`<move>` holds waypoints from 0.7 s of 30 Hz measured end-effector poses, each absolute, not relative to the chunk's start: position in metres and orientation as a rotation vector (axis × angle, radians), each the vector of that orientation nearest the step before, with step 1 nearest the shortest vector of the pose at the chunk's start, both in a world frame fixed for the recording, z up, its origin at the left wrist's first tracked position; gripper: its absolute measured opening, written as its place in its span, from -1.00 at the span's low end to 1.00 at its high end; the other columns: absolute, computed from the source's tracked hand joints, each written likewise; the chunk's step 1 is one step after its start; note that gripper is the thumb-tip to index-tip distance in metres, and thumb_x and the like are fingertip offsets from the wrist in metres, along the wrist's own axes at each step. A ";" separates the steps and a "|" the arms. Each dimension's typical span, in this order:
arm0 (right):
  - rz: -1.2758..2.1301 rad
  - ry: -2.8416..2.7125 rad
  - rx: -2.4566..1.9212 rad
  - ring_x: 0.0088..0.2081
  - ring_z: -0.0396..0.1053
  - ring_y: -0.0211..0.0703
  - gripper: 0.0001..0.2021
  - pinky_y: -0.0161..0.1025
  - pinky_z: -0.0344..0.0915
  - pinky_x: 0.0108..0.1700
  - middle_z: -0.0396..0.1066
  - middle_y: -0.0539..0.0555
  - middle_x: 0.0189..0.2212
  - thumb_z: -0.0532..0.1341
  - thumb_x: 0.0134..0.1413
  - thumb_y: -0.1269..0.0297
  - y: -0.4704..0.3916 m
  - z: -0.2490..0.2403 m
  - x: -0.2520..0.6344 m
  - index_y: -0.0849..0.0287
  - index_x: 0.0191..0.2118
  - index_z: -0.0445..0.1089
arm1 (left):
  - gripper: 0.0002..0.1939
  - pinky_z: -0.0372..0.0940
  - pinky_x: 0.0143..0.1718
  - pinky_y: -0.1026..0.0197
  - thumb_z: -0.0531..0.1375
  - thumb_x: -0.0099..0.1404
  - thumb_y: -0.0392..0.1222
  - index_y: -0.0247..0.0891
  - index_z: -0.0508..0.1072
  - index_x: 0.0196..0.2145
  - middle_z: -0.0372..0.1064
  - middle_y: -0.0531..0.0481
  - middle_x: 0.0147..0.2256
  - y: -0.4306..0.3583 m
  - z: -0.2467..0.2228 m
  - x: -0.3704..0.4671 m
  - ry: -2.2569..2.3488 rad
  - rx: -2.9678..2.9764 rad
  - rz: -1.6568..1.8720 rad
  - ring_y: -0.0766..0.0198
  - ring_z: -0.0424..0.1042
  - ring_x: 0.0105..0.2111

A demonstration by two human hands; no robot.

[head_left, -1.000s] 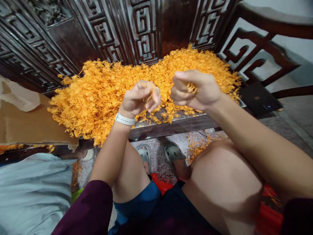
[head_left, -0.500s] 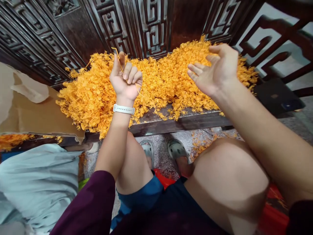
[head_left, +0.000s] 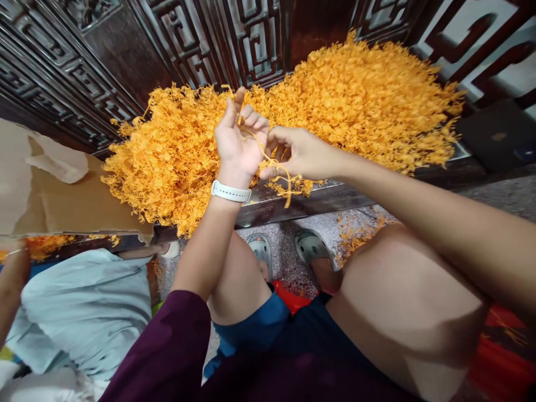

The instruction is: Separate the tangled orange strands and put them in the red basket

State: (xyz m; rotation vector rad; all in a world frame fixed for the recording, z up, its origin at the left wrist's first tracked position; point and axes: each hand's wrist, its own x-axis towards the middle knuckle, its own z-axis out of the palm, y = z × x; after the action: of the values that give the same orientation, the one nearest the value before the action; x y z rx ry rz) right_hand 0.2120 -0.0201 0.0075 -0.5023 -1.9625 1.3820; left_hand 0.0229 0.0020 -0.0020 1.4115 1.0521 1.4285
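Note:
My left hand point(head_left: 243, 137), palm turned up and fingers curled, holds a thin orange strand piece point(head_left: 288, 190). One end pokes out above the fingertips, while the rest crosses the palm and dangles to the right in loops. My right hand point(head_left: 299, 151) is beside the left palm, thumb and curled fingers apart around the dangling part; whether the thumb touches it I cannot tell. Behind both hands lies a big heap of similar tangled orange pieces point(head_left: 368, 100), seemingly plastic, on a dark wooden bench point(head_left: 293, 209).
Torn cardboard point(head_left: 71, 195) stands at the left. A person in light blue cloth point(head_left: 92, 307) sits there, an arm point(head_left: 12, 279) showing. A dark flat device point(head_left: 498, 137) rests on the bench's right end. Carved wood panels point(head_left: 184, 33) rise behind. Orange scraps point(head_left: 360, 231) litter the floor.
My right hand has come down and left, from open above the heap to beside my left palm. The left hand has shifted right with the orange strand piece. A co-worker's arm now shows at left.

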 end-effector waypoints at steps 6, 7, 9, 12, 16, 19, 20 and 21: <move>1.812 -1.659 -0.690 -0.46 0.40 -0.15 -0.28 -0.22 0.34 -0.41 0.48 0.11 -0.48 0.08 0.17 -0.52 -0.020 0.009 0.219 0.15 -0.36 0.45 | -0.23 0.46 0.13 0.02 -0.31 0.55 0.37 -0.19 0.29 0.31 0.42 -0.18 0.12 -0.011 0.021 0.039 1.048 1.585 1.248 0.06 0.43 0.24; 1.870 -1.602 -0.709 -0.45 0.42 -0.13 -0.26 -0.21 0.36 -0.40 0.50 0.13 -0.47 0.04 0.17 -0.54 -0.020 0.011 0.221 0.16 -0.33 0.46 | -0.23 0.47 0.12 0.01 -0.25 0.54 0.40 -0.19 0.31 0.31 0.43 -0.19 0.12 -0.014 0.024 0.040 1.052 1.610 1.226 0.03 0.43 0.24; 1.938 -1.494 -0.720 -0.47 0.43 -0.14 -0.23 -0.20 0.38 -0.39 0.53 0.15 -0.44 0.00 0.17 -0.55 -0.019 0.013 0.224 0.16 -0.30 0.47 | -0.26 0.47 0.11 0.00 -0.11 0.50 0.44 -0.14 0.38 0.27 0.46 -0.19 0.10 -0.018 0.029 0.042 1.099 1.629 1.210 0.00 0.46 0.21; 1.966 -1.347 -0.714 -0.49 0.41 -0.17 -0.23 -0.21 0.36 -0.40 0.54 0.13 -0.42 0.00 0.19 -0.54 -0.013 0.016 0.232 0.16 -0.28 0.49 | -0.27 0.45 0.08 -0.02 0.01 0.40 0.52 -0.10 0.50 0.13 0.52 -0.19 -0.01 -0.019 0.028 0.041 1.201 1.638 1.165 -0.02 0.52 0.10; 1.925 -1.200 -0.662 -0.49 0.38 -0.25 -0.21 -0.24 0.30 -0.39 0.49 0.08 -0.49 -0.10 0.29 -0.49 -0.001 0.027 0.249 0.17 -0.31 0.50 | -0.27 0.40 0.11 -0.09 0.05 0.36 0.54 -0.19 0.57 -0.06 0.52 -0.20 -0.14 -0.014 0.021 0.038 1.215 1.712 1.125 -0.04 0.53 0.02; 1.878 -1.134 -0.690 -0.48 0.34 -0.29 -0.18 -0.22 0.23 -0.35 0.43 0.07 -0.55 -0.22 0.37 -0.43 0.005 0.036 0.260 0.15 -0.38 0.47 | -0.34 0.36 0.14 -0.11 0.06 0.43 0.45 -0.24 0.57 -0.13 0.50 -0.17 -0.16 -0.016 0.023 0.038 1.155 1.792 1.127 -0.01 0.52 0.04; 1.864 -1.120 -0.702 -0.48 0.32 -0.29 -0.19 -0.20 0.22 -0.34 0.41 0.06 -0.56 -0.23 0.38 -0.42 0.007 0.039 0.263 0.14 -0.39 0.46 | -0.38 0.36 0.14 -0.10 0.08 0.45 0.40 -0.24 0.57 -0.14 0.50 -0.15 -0.16 -0.018 0.024 0.039 1.132 1.812 1.113 0.01 0.52 0.04; 1.847 -1.105 -0.710 -0.48 0.29 -0.29 -0.19 -0.20 0.20 -0.34 0.39 0.06 -0.57 -0.23 0.38 -0.42 0.007 0.041 0.265 0.14 -0.41 0.44 | -0.44 0.36 0.13 -0.07 0.13 0.45 0.35 -0.24 0.57 -0.14 0.51 -0.14 -0.16 -0.021 0.026 0.040 1.117 1.839 1.093 0.03 0.52 0.03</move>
State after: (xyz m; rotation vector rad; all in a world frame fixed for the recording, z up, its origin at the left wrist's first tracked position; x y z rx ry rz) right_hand 0.2647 0.0071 0.0408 -0.7101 -1.1051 1.8469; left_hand 0.0399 -0.0206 0.0261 1.8387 1.1173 1.0932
